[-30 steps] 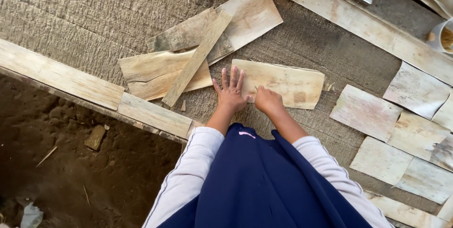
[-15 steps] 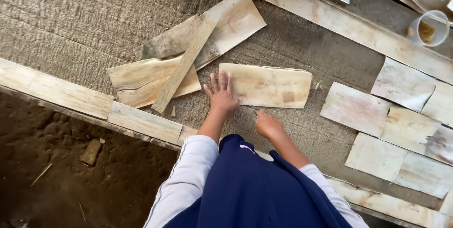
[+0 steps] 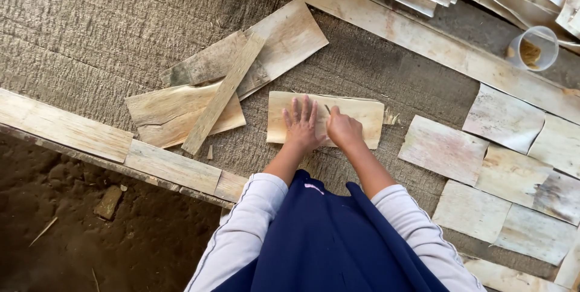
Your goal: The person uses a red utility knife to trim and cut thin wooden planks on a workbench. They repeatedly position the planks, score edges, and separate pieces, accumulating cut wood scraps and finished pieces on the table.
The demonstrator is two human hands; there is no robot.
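A pale, flat rectangular sheet of dried bark-like material lies on the rough grey surface in front of me. My left hand rests flat on its left half with fingers spread, holding nothing. My right hand sits beside it on the middle of the sheet, fingers curled into a fist. Whether anything is inside the fist is hidden. Both arms wear white sleeves.
Two larger sheets and a narrow strip lie overlapped to the left. Several cut sheets are laid out on the right. A clear plastic cup stands far right. Long planks cross the back; a plank edge borders dirt.
My right hand, drawn back near my body half a second ago, has returned onto the sheet next to my left hand. The left hand stays flat on the sheet.
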